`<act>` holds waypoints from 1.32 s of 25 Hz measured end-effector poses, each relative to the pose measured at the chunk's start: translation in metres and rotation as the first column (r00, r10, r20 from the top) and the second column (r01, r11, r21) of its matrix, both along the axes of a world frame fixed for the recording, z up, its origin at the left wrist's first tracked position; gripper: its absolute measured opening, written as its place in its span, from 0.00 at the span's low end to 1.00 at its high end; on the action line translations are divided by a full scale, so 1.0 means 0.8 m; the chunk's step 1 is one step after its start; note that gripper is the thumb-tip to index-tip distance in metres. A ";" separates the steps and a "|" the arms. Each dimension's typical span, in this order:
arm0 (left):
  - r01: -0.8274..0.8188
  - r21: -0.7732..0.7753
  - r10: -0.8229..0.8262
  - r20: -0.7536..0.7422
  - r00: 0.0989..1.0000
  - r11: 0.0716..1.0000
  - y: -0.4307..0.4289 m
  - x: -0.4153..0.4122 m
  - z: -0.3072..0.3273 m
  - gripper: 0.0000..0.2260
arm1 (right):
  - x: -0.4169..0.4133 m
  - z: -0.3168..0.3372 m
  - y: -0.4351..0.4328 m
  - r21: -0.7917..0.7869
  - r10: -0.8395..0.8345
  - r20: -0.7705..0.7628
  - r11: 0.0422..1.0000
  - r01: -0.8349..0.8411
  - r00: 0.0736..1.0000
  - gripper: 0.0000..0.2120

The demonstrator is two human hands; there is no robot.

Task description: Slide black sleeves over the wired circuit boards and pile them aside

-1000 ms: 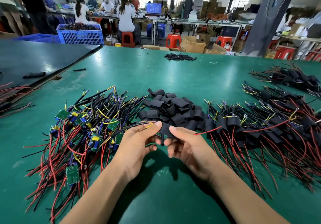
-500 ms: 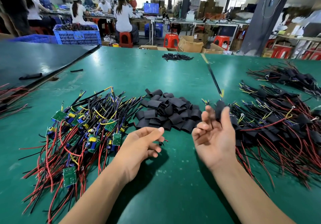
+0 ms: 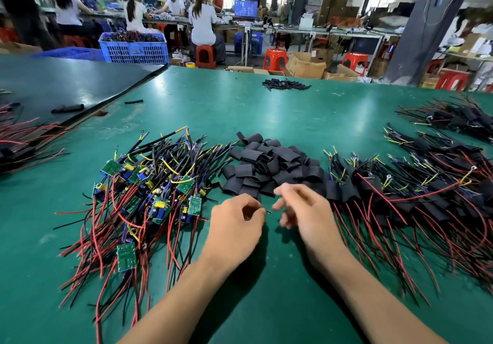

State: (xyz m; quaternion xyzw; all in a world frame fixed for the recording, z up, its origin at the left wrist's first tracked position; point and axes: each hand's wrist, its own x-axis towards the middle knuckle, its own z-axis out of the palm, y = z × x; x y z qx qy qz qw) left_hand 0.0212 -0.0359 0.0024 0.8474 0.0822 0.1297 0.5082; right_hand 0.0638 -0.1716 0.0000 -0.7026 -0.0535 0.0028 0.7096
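Observation:
On the green table (image 3: 266, 108), a heap of bare green circuit boards with red and black wires (image 3: 149, 191) lies to the left. Loose black sleeves (image 3: 272, 167) are piled in the middle, just beyond my hands. To the right spreads a pile of sleeved boards with wires (image 3: 426, 191). My left hand (image 3: 234, 226) hovers in front of the sleeves, fingers loosely curled, nothing visibly in it; a small red wire tip shows by its fingertips. My right hand (image 3: 306, 210) is blurred, fingers apart and empty, close beside the left.
A small far pile of sleeves (image 3: 285, 84) lies near the table's back edge. More sleeved boards (image 3: 453, 119) sit at the far right. A dark board (image 3: 66, 82) overlaps the table's left side, with red wires (image 3: 24, 140) by it. People work at benches behind a blue crate (image 3: 133, 48).
A second ago both hands held a sleeved board. My right hand tossed it toward the right pile, then swung back beside the left. Both hands now look empty.

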 end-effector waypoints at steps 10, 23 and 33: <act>-0.218 0.705 0.218 0.091 0.972 0.675 0.011 -0.011 0.015 0.19 | -0.012 -0.011 0.005 -0.420 0.175 0.143 0.902 -0.101 0.974 0.05; -0.233 0.533 0.143 0.204 0.968 0.813 0.017 -0.007 0.008 0.19 | -0.019 -0.004 0.004 -0.352 0.176 0.116 0.928 -0.125 0.978 0.06; -0.243 0.496 0.176 0.179 0.968 0.834 0.044 0.001 0.012 0.15 | -0.019 -0.003 0.004 -0.335 0.180 0.106 0.933 -0.135 0.978 0.07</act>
